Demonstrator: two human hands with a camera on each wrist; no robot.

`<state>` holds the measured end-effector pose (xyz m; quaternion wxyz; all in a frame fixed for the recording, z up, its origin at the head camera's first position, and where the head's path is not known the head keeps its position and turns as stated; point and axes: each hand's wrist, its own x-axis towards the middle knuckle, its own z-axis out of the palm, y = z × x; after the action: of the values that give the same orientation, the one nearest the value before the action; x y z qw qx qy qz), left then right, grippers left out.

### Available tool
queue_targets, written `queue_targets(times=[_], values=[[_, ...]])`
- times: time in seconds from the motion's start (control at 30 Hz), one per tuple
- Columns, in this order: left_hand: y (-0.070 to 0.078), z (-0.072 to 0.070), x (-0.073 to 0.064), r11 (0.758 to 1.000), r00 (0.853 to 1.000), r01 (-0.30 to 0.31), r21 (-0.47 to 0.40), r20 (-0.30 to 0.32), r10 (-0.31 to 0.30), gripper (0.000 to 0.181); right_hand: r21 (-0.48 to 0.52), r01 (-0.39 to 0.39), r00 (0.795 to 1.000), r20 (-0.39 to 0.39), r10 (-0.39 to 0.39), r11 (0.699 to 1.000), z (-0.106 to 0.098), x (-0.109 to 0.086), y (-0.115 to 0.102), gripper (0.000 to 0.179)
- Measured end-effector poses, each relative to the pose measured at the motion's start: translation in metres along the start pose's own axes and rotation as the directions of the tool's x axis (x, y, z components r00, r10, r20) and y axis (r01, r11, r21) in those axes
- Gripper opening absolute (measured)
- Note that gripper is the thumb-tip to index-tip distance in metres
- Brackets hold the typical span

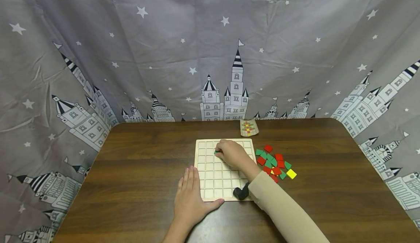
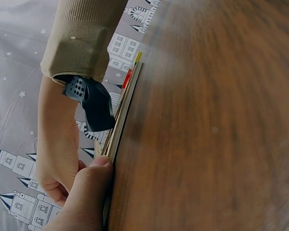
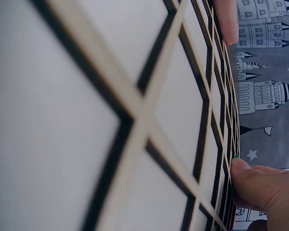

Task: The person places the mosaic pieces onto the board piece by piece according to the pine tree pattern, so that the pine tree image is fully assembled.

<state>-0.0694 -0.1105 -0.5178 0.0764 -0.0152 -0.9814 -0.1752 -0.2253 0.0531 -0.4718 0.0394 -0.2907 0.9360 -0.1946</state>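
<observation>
A pale wooden grid board lies on the table. Over a cell in its upper part, my right hand pinches a small green tile between thumb and fingertips; most of the tile is hidden. In the right wrist view, only a sliver of green shows at the thumb tip. My left hand rests along the board's left side with straight fingers, its thumb against the front edge. The visible grid cells hold no tiles; the right hand and sleeve cover some of them.
Right of the board lies a loose heap of red and green tiles, with a yellow tile at its near side. A card with a coloured tile pattern lies at the table's back edge. A black wrist camera hangs over the board's near right corner.
</observation>
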Motion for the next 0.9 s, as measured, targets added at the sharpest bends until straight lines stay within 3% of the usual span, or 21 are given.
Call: queue_targets(times=[0.2,0.53,0.7,0.9], values=[[0.0,0.0,0.0,1.0,1.0,-0.001,-0.004,0.002,0.001,0.139,-0.007,-0.007,1.0,-0.01,0.007,1.0,-0.002,-0.003,0.001,0.014],[0.001,0.001,0.0,1.0,1.0,0.0,0.004,0.008,0.0,0.139,-0.03,-0.025,0.998,-0.061,0.023,0.999,-0.021,-0.021,0.012,0.029],[0.001,0.0,0.0,1.0,1.0,-0.002,0.005,0.004,0.002,0.139,-0.036,-0.081,0.993,-0.094,0.078,0.996,-0.037,-0.037,0.031,0.03],[0.0,0.001,0.0,1.0,1.0,0.001,0.003,0.01,-0.001,0.14,-0.017,-0.165,0.976,-0.15,0.161,0.986,-0.052,-0.061,0.07,0.033]])
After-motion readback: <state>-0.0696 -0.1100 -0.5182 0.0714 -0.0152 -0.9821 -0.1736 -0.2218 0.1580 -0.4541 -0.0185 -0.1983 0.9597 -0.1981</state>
